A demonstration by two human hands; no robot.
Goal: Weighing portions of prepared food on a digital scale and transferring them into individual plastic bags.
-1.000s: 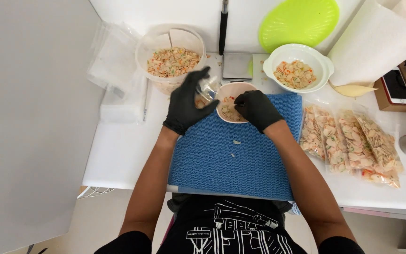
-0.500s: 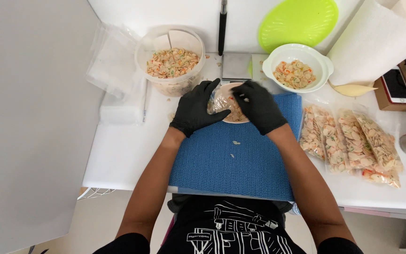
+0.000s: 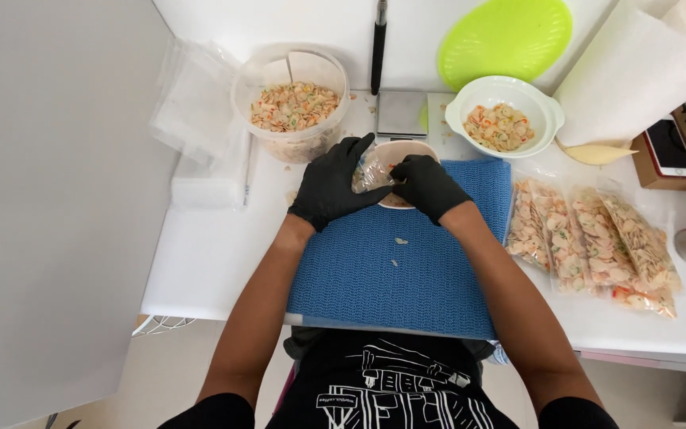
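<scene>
Both my hands wear black gloves and meet over a small pink bowl point(image 3: 406, 151) at the far edge of a blue mat point(image 3: 398, 262). My left hand point(image 3: 333, 184) grips a small clear plastic bag point(image 3: 371, 171) holding coloured shell pasta. My right hand point(image 3: 426, 184) pinches the same bag from the right, above the bowl. Most of the bowl is hidden by my hands.
A clear tub of pasta point(image 3: 291, 107) stands far left, a white bowl of pasta point(image 3: 504, 119) far right, a small scale point(image 3: 402, 113) between them. Several filled bags point(image 3: 589, 238) lie right of the mat. Empty bags point(image 3: 200, 119) are stacked left. A phone point(image 3: 668, 147) sits on a box.
My left hand came down from beside the tub to the bowl. Both hands closed together on the bag of pasta over the bowl.
</scene>
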